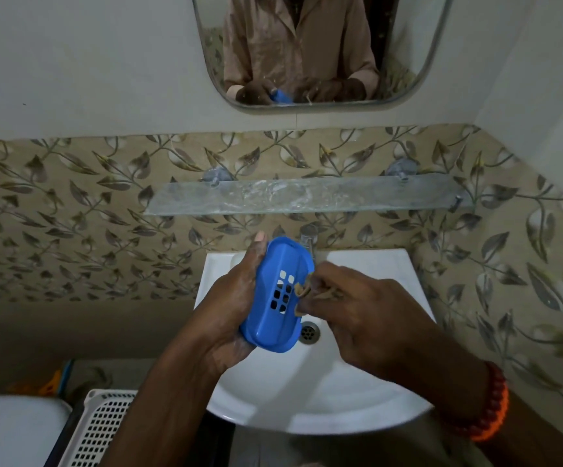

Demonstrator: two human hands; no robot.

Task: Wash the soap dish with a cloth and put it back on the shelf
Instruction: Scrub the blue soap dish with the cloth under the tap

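My left hand [229, 311] grips a blue plastic soap dish [273, 294] by its left edge, tilted over the white sink [307, 399], its slotted base facing me. Closed around a small tan cloth [302, 291], my right hand [357, 318] presses it against the dish's right side beside the drain slots. Most of the cloth is hidden inside the fingers. A glass shelf [307, 197] is fixed to the tiled wall above the sink, with nothing standing on it.
A metal tap [308, 239] rises behind the dish, and the drain [308, 332] shows just below it. A mirror [307, 52] hangs above the shelf. At lower left stand a white perforated basket [101, 429] and a white toilet lid [14, 429].
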